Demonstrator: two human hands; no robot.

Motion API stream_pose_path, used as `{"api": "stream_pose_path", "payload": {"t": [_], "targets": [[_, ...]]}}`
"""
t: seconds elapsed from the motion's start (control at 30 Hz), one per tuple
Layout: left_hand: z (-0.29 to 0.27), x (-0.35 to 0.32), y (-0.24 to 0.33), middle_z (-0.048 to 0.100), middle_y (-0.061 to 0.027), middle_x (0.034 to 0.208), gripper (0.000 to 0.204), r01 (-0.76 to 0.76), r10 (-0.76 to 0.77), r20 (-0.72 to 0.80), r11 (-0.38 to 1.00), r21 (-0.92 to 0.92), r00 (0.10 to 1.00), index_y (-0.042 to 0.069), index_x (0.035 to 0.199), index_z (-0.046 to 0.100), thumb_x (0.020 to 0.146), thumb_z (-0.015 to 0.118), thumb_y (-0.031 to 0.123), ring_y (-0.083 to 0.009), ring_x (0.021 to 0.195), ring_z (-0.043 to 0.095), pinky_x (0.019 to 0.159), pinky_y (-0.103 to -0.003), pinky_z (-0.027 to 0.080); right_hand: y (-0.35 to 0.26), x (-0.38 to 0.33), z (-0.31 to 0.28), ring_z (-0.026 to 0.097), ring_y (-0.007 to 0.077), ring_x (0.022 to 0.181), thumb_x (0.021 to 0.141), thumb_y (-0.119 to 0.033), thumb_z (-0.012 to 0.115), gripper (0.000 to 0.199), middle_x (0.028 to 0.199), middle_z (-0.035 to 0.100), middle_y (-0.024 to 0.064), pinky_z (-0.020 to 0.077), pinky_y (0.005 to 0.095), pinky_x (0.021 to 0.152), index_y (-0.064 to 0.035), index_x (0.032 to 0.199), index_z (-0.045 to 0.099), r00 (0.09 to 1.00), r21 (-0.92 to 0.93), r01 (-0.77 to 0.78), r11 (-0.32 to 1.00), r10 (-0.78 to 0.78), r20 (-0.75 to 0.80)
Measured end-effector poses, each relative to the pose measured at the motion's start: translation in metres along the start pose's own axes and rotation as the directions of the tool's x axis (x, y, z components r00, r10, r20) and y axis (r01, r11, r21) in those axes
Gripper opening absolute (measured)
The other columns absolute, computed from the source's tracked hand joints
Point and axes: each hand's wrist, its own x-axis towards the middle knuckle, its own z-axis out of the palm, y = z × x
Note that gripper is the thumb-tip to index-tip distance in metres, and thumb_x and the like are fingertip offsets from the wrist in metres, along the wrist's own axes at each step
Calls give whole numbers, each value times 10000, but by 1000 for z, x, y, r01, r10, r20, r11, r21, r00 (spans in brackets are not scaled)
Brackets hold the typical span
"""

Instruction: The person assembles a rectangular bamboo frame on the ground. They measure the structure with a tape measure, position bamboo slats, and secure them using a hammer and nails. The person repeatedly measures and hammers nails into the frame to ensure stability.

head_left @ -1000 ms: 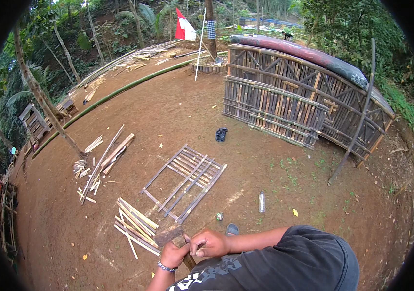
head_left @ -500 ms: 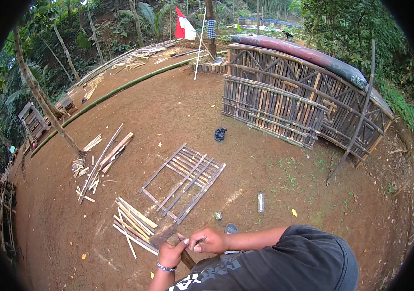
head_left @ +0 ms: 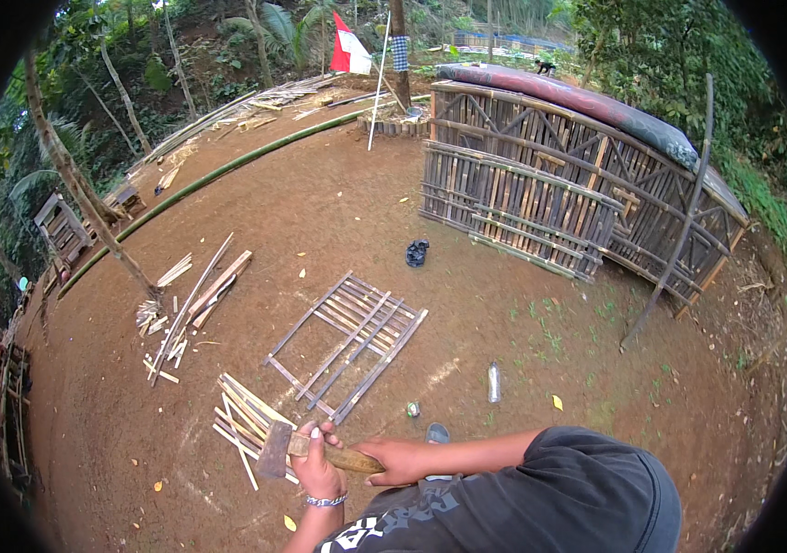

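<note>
A hammer (head_left: 276, 449) with a dark metal head and a wooden handle lies level in front of my chest, head pointing left. My left hand (head_left: 318, 468), with a bracelet at the wrist, grips the handle just behind the head. My right hand (head_left: 395, 461) grips the handle's far end, its forearm coming in from the right. Just beyond the hammer head, a loose pile of split bamboo slats (head_left: 244, 417) lies on the bare earth. A flat bamboo frame panel (head_left: 349, 339) lies on the ground past the pile.
A tall bamboo lattice fence structure (head_left: 541, 203) stands at the back right. A bottle (head_left: 494, 381) and a small can (head_left: 413, 408) lie near my feet. More bamboo offcuts (head_left: 186, 300) lie by a thin tree trunk (head_left: 89, 207). A dark bundle (head_left: 416, 252) sits mid-yard.
My hands have spread apart along the handle; the left hand has shifted left and the hammer head now shows clearly beside it. The view has barely moved.
</note>
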Motion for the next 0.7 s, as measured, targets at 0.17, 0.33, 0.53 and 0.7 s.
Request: {"api": "stream_pose_path", "payload": {"t": [0.17,0.33,0.53,0.7], "targets": [[12,-7,-18,691,-129,1032,209,37,-42,67,997,71,997,-7,1188,583,1025,588,125,-174,840,651,747,-326,556,-10,1,-1,619,452,1118,838,-261,707,690,1190,633,289,494,510,958,-25,1422,424,972,38,-231,972,229,49],[15,-9,-27,705,-139,1086,255,-49,-45,266,940,337,963,-21,1201,584,1015,622,150,-178,956,686,865,-314,550,-6,-17,0,653,438,1030,800,-209,694,532,1082,667,265,524,492,882,-49,1280,527,943,107,-297,949,309,-123],[0,-8,-29,735,-105,1041,296,-65,-229,380,781,622,896,-42,1150,661,938,723,156,-139,903,688,830,-277,541,18,-31,-6,681,403,931,798,-255,738,395,967,692,221,525,465,796,-60,1116,608,885,244,-339,908,396,-246],[-1,-23,-24,730,-51,806,167,-23,-291,366,755,655,884,-27,959,733,906,753,131,-102,741,666,674,-249,521,18,-32,-9,676,415,908,786,-410,820,517,938,683,229,517,474,772,-43,1074,596,851,232,-327,916,392,-350]]}}
